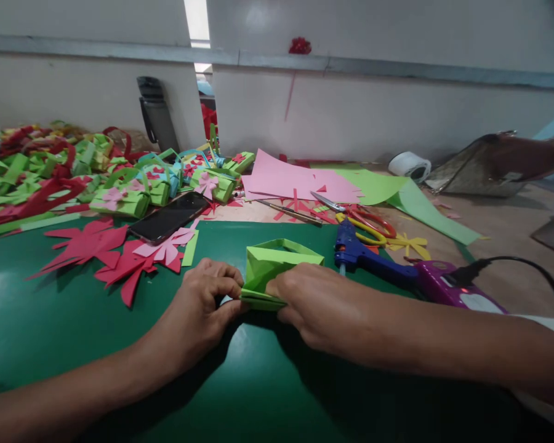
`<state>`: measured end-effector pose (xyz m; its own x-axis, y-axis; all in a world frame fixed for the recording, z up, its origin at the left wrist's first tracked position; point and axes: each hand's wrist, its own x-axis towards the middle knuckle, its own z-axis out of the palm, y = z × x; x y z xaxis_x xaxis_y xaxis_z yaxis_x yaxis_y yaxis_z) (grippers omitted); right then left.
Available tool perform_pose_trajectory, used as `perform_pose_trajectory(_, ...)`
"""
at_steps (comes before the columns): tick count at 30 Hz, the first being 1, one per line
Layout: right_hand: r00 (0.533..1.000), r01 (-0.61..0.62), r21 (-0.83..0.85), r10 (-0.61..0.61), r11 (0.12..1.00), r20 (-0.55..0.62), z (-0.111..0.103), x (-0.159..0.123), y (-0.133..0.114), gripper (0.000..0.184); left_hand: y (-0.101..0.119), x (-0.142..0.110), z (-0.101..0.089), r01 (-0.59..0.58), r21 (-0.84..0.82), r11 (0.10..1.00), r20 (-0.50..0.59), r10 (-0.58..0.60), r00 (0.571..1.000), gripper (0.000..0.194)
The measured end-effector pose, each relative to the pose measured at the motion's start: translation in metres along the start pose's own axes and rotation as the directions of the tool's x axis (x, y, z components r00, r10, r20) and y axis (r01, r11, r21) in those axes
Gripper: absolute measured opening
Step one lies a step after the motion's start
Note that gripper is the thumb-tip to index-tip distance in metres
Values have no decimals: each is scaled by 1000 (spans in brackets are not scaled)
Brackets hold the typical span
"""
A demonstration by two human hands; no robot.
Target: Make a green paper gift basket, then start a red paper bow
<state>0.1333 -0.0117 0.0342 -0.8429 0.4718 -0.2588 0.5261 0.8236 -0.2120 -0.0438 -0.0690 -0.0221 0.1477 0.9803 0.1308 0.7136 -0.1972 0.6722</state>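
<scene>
A small light-green paper bag (263,261) with a folded strip handle stands between my hands over the green mat (189,394). At its left corner, my left hand (211,295) pinches the folded front edge between thumb and fingers. My right hand (305,301) grips the front flap from the right, with some fingertips hidden inside the opening. A blue hot glue gun (369,258) lies just right of the bag, its nozzle pointing down to the left. Red paper flowers (90,243) and a pink paper flower (166,247) lie to the left of my left hand.
A black phone (170,218) rests behind the flowers, near a heap of finished paper bags (120,200). Scissors (364,221) and pink paper sheets (295,178) lie at the back. A purple extension socket (452,286) with a black cable sits right. A bottle (159,117) stands against the wall.
</scene>
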Motion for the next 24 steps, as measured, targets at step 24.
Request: perform_pose_trajectory(24, 974, -193, -64, 199, 979, 109, -7, 24, -11, 12, 2, 0, -4, 106, -60, 993, 5, -106, 994, 17)
